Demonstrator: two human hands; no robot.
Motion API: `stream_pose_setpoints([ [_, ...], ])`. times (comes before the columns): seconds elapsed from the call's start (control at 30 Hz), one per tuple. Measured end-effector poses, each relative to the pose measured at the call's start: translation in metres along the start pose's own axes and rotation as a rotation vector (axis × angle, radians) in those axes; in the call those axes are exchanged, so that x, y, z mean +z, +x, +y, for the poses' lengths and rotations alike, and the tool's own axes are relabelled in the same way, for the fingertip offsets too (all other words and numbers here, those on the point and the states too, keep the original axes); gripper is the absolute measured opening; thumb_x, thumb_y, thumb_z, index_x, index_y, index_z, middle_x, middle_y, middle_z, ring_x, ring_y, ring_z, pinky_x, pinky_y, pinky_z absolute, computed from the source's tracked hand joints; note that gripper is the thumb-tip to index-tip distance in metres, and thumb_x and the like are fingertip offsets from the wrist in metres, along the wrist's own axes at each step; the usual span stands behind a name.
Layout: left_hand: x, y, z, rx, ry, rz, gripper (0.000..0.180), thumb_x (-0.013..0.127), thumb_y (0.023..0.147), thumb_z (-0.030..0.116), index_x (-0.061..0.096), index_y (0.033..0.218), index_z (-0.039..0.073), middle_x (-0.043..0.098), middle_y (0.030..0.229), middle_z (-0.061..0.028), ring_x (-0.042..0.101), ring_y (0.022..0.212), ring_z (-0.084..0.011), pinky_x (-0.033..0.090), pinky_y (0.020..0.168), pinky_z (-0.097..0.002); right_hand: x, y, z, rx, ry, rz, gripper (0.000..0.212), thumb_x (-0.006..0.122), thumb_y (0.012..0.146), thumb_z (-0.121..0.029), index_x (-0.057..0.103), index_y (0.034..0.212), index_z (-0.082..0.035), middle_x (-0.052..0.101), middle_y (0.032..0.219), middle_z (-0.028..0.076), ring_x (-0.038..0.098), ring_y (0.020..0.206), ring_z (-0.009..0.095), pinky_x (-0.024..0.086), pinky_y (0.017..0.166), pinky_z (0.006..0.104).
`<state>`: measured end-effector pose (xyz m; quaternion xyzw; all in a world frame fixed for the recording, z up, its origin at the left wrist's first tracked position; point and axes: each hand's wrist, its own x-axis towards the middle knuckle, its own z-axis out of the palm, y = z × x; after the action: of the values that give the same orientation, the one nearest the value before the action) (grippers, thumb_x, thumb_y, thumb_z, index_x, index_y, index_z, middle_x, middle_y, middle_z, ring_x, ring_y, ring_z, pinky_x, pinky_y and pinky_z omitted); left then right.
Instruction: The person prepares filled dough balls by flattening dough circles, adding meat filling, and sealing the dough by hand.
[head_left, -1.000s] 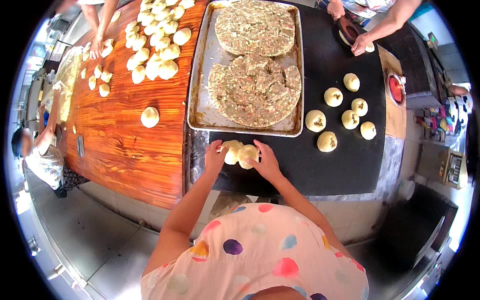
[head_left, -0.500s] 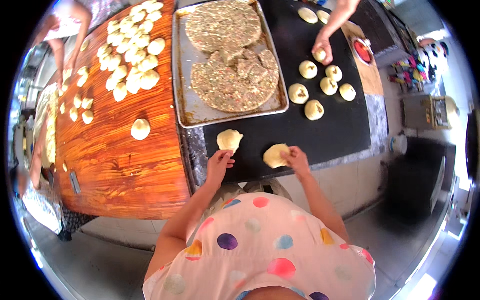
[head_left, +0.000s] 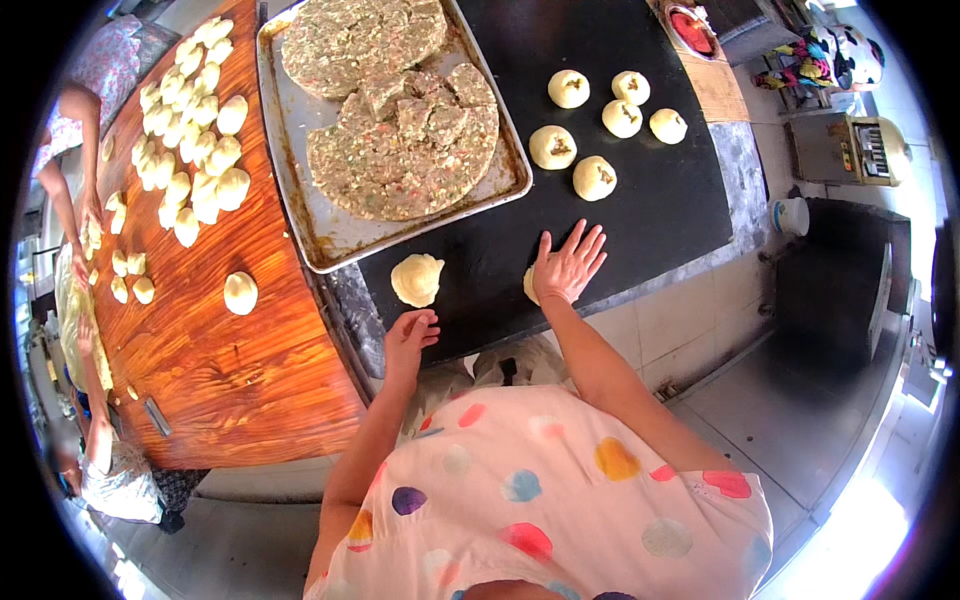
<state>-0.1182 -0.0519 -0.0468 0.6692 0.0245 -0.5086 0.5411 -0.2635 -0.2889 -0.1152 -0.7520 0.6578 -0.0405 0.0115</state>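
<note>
Right hand: the right hand (head_left: 568, 266) lies flat with fingers spread, palm pressing on a dough piece (head_left: 530, 286) of which only a pale edge shows at the thumb side; nothing is gripped.
Left hand: the left hand (head_left: 410, 335) rests at the near edge of the black slab, fingers loosely curled, holding nothing; it is just below a second dough lump.
Dough lump: the pale, rumpled lump (head_left: 417, 278) sits free on the slab, between the left hand and the tray's near corner.
Surface: a black work slab (head_left: 650, 200) with a greyish worn border, set against a reddish-brown wooden table (head_left: 210, 350) to the left.
Tray: one metal tray (head_left: 335, 240) straddles the two surfaces and carries two flat rounds of minced filling (head_left: 400, 140), the nearer one cut into chunks on top.
Filled buns: five round buns (head_left: 595, 177) sit grouped on the slab beyond the right hand, well apart from it.
Dough balls: many small balls (head_left: 190, 160) crowd the wooden table, too many to count; one ball (head_left: 240, 292) sits alone nearer.
Room: pale tiled counter front and grey floor below; another person's arm (head_left: 65, 190) reaches in at the left.
</note>
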Motion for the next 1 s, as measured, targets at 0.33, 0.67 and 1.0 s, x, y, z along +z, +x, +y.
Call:
stream_pose_setpoints([
  [0.33,0.023,-0.008,0.019,0.038,-0.049,-0.142,0.027,0.054,0.1,0.019,0.062,0.116,-0.001,0.067,0.106,-0.0107,0.065,0.09,-0.0164,0.054,0.08,-0.0292,0.008,0.022,-0.001,0.124,0.114,-0.057,0.072,0.044,0.096,-0.051,0.029,0.152,-0.008,0.018,0.16,0.019,0.01,0.149,0.034,0.007,0.119,0.0513],
  [0.67,0.011,-0.018,0.018,0.036,0.112,-0.167,0.029,0.054,0.101,0.023,0.061,0.118,0.001,0.066,0.109,-0.0095,0.064,0.096,-0.0161,0.053,0.084,-0.0292,0.008,0.009,-0.005,-0.146,0.123,0.086,0.071,0.045,0.096,-0.049,0.034,0.147,0.0,0.022,0.157,0.024,0.018,0.147,0.035,0.01,0.119,0.0515],
  [1.0,0.043,-0.013,0.028,0.394,0.5,-0.236,0.031,0.059,0.096,0.02,0.061,0.122,0.002,0.065,0.116,-0.0156,0.064,0.101,-0.0245,0.051,0.089,-0.0342,-0.015,-0.012,0.043,-0.445,0.215,0.051,0.068,0.047,0.096,-0.042,0.031,0.148,-0.001,0.016,0.157,0.026,0.016,0.148,0.035,0.01,0.119,0.0531],
])
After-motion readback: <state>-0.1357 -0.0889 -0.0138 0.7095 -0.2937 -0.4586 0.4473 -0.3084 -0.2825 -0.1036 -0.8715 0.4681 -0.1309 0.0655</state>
